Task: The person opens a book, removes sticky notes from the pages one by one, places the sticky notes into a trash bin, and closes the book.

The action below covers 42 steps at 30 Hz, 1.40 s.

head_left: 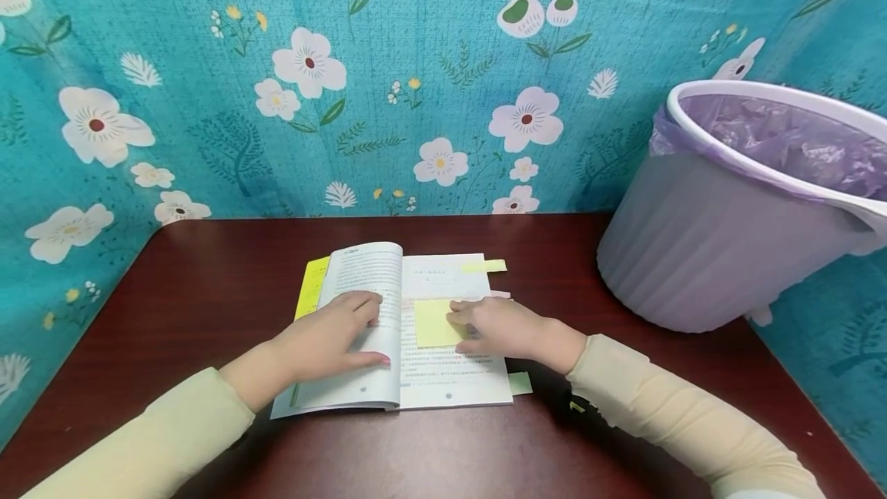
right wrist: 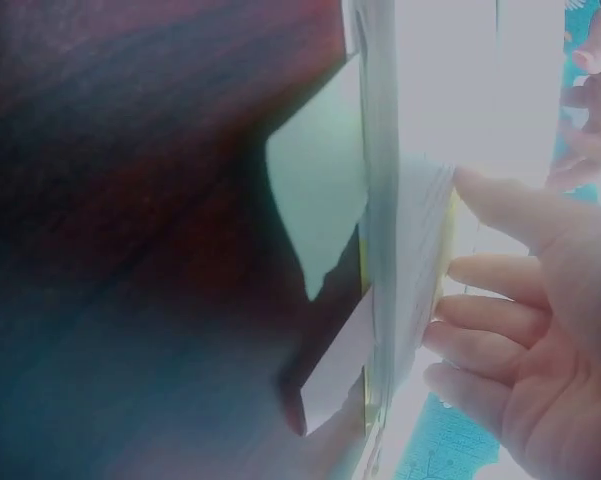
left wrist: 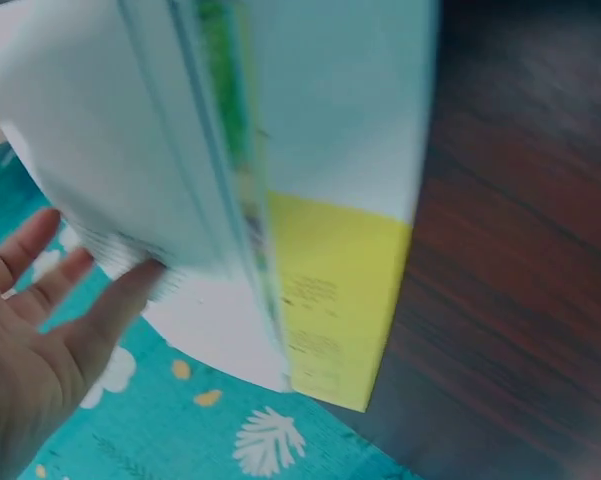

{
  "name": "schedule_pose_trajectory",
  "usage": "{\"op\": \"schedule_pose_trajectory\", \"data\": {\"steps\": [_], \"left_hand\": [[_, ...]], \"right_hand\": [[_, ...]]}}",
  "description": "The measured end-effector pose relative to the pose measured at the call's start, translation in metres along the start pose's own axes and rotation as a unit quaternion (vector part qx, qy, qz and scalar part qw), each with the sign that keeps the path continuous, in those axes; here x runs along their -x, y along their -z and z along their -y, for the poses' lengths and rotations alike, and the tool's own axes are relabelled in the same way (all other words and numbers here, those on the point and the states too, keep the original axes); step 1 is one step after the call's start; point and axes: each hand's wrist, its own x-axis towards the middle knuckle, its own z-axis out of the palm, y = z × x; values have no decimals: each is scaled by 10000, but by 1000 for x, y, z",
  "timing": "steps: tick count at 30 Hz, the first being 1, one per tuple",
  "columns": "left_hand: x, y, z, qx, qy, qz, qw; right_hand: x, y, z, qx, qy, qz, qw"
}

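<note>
An open book [head_left: 453, 383] lies on the dark table, its left-hand pages bowed upward. On the right page sits a square yellow sticky note [head_left: 430, 322]. My right hand [head_left: 504, 326] lies over the note's right side, fingertips touching it; the right wrist view shows the fingers nearly straight along the page. Across the left page rests my left hand [head_left: 329, 341], thumb and fingers spread apart. A yellow-and-white cover flap [left wrist: 340, 300] extends beyond the left pages. Yellow [head_left: 496, 266], pink [right wrist: 338, 365] and green [right wrist: 318, 180] tabs stick out past the right edge.
A grey bin [head_left: 700, 229] with a purple liner stands at the table's right back. Behind the table [head_left: 547, 252] hangs a teal floral cloth [head_left: 388, 98]. Beneath the right forearm there is a small dark thing with a yellow mark [head_left: 577, 406], mostly in shadow.
</note>
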Motion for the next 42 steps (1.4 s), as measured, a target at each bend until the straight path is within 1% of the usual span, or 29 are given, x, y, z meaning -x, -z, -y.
{"op": "schedule_pose_trajectory", "data": {"steps": [4,7,9,13,17,19,23,26,30,35,42], "left_hand": [[-4,-1,-9,26,106,-23,9999],[-5,-2,-13,70,282,100,9995],[-6,-1,-15,17,360,169,9992],[-8,1,-14,-104,398,241,9989],[-11,3,-15,-31,373,384,9986],[-12,5,-17,37,359,472,9982],[-14,7,-18,130,382,606,9973],[-16,7,-19,170,415,641,9969],[-18,7,-20,195,435,635,9968],[-19,6,-22,107,427,621,9971],[-19,8,-26,43,473,629,9969]], "right_hand": [[-1,2,0,70,-35,-3,10000],[-1,2,0,69,78,-30,9999],[-1,2,0,58,175,-70,9998],[1,0,-1,-5,429,-245,9988],[3,-2,-4,-149,714,-540,9959],[4,-3,-5,-209,831,-740,9936],[4,-4,-7,-168,1006,-1207,9874],[5,-4,-7,-65,1014,-1514,9832],[7,-5,-7,-50,965,-1765,9795],[10,-10,-9,-86,919,-1930,9768],[11,-12,-10,-84,866,-2012,9757]]}}
